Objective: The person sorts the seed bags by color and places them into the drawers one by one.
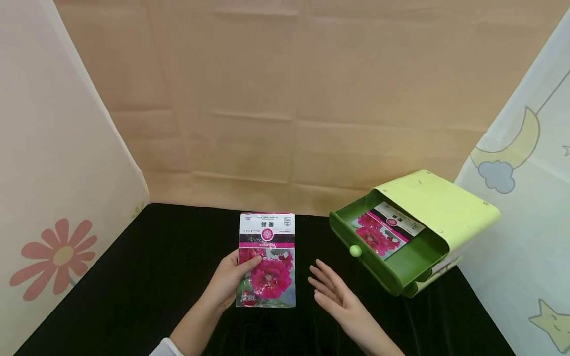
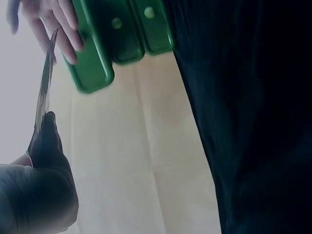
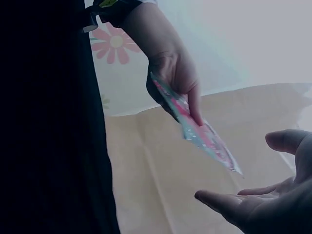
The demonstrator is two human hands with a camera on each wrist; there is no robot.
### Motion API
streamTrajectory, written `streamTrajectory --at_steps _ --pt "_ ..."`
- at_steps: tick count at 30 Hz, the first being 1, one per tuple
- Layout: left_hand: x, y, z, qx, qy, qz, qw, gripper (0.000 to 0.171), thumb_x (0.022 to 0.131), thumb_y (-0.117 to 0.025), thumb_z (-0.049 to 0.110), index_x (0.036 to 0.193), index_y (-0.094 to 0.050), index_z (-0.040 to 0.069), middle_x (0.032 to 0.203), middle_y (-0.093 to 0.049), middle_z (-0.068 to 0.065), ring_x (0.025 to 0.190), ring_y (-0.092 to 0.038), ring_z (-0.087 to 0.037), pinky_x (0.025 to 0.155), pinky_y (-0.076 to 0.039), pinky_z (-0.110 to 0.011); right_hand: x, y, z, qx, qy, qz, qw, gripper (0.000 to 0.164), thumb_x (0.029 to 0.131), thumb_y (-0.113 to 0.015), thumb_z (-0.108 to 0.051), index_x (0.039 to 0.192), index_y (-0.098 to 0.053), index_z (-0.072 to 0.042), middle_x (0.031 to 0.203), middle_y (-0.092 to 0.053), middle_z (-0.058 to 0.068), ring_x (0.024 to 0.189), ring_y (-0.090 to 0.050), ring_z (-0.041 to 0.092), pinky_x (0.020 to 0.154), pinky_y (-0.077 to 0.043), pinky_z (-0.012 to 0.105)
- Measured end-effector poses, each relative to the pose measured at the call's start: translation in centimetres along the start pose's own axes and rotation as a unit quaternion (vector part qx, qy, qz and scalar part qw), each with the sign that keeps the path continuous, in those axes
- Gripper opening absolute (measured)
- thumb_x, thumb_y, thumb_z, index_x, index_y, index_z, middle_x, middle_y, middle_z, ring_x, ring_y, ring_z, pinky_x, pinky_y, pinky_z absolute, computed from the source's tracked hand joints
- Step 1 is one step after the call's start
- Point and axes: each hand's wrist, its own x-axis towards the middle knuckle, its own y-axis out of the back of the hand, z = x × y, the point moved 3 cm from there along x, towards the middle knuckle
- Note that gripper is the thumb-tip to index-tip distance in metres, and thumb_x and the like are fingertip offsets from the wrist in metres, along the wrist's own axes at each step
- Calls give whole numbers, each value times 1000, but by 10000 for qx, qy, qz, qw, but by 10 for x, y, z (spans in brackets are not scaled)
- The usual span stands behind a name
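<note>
My left hand [image 1: 228, 278] holds a flat seed packet [image 1: 271, 280] with a pink flower on its front, thumb across the face and fingers behind. In the left wrist view the packet [image 2: 44, 87] appears edge-on. Just right of it, my right hand [image 1: 335, 296] is held with fingers extended and nothing in its grasp; the right wrist view shows its thumb and fingers [image 3: 219, 202] spread apart near the packet's end. A similar seed packet [image 1: 378, 232] lies inside the pulled-out green drawer [image 1: 418, 264] of a small light-green cabinet [image 1: 438, 202] on the right.
A black cloth [image 1: 147, 277] covers the table. Creased brown paper [image 1: 249, 109] hangs behind it. White side sheets carry a pink flower print [image 1: 62, 256] at left and a moon print [image 1: 518, 143] at right. The drawer has a round pale knob [image 1: 355, 251].
</note>
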Motion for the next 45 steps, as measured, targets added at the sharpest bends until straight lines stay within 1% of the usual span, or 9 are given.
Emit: streamTrajectory --at_steps 4,7,10,14,20,24,28,35,45 --pt "-2 -13 -13 39 -30 -160 9999 52 94 -64 24 132 -47 -6 102 -72 -11 84 -72 -19 77 -60 -36 5 -1 9 265 -94 38 9996 68 103 -47 -28 156 -8 -13 155 -22 30 138 -37 42 108 -40 49" --pt "-4 -21 -21 136 -83 -257 9995 54 93 -65 26 132 -46 -7 105 -71 -15 86 -72 -21 77 -60 -37 8 -1 15 455 -168 21 9988 69 103 -48 -26 155 -7 -10 150 -27 35 132 -46 41 104 -46 46" --pt "-6 -25 -27 249 -74 -240 9994 55 93 -66 27 132 -47 -8 105 -71 -16 85 -73 -22 76 -60 -37 11 0 19 517 -215 7 9984 69 102 -49 -26 155 -7 -7 146 -36 34 125 -53 36 99 -50 44" --pt "-8 -27 -28 342 -70 -175 9992 54 92 -66 27 130 -49 -8 103 -71 -17 83 -73 -23 74 -60 -36 14 2 23 574 -316 40 9978 71 101 -51 -28 154 -10 -3 140 -47 29 118 -60 31 97 -52 42" --pt "-12 -32 -27 308 -3 -328 9990 58 89 -71 27 130 -48 -7 102 -71 -13 83 -72 -21 74 -60 -35 13 6 28 632 -443 200 9968 73 101 -51 -27 150 -9 8 134 -53 29 112 -63 27 91 -55 38" --pt "-15 -36 -27 377 -19 -363 9986 59 87 -73 27 130 -49 -7 101 -71 -11 82 -71 -19 74 -60 -34 13 6 28 663 -356 277 9968 69 100 -53 -24 147 -18 13 129 -58 28 105 -67 24 85 -58 35" --pt "-16 -39 -29 469 -16 -358 9983 59 87 -73 27 129 -50 -7 101 -71 -11 82 -72 -19 73 -60 -35 14 4 27 717 -243 226 9969 64 99 -56 -22 144 -28 13 122 -64 26 97 -70 20 80 -59 33" --pt "-19 -42 -32 705 -32 -385 9968 56 88 -72 24 130 -50 -6 104 -70 -13 84 -72 -22 72 -60 -35 13 1 26 792 -178 80 9967 65 98 -58 -22 145 -27 11 118 -66 23 92 -72 18 77 -60 33" --pt "-17 -41 -30 482 41 -641 9968 61 86 -74 27 131 -50 -5 108 -70 -16 88 -72 -24 76 -60 -35 12 6 24 583 -336 334 9972 65 95 -61 -25 142 -34 10 110 -70 21 87 -72 20 72 -60 30"
